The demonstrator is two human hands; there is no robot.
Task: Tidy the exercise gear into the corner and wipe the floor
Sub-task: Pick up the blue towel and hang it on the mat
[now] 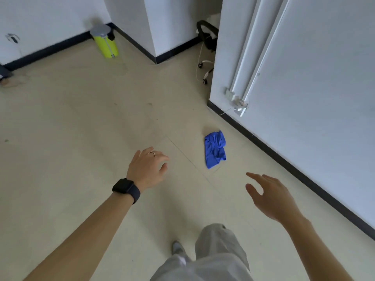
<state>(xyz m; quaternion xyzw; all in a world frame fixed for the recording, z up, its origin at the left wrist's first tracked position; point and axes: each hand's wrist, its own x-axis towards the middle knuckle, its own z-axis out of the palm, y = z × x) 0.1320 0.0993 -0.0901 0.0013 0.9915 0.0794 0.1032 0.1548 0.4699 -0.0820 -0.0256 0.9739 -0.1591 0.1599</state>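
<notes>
Blue crumpled cloth [215, 150] on pale floor [81, 122] near wall baseboard, long axis running away from person. Right hand [272, 196] nearer, just below it; left hand [147, 169] alongside. Both spread, empty.

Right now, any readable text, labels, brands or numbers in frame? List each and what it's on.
None readable.
Yellow-green canister by the far wall: no legible label; small mark near its base too blurred to read.
Black smartwatch on the left wrist: face dark, nothing shown.
Blue cloth on the floor: no print visible.
Wall mark at far left: blurred, unreadable.
</notes>
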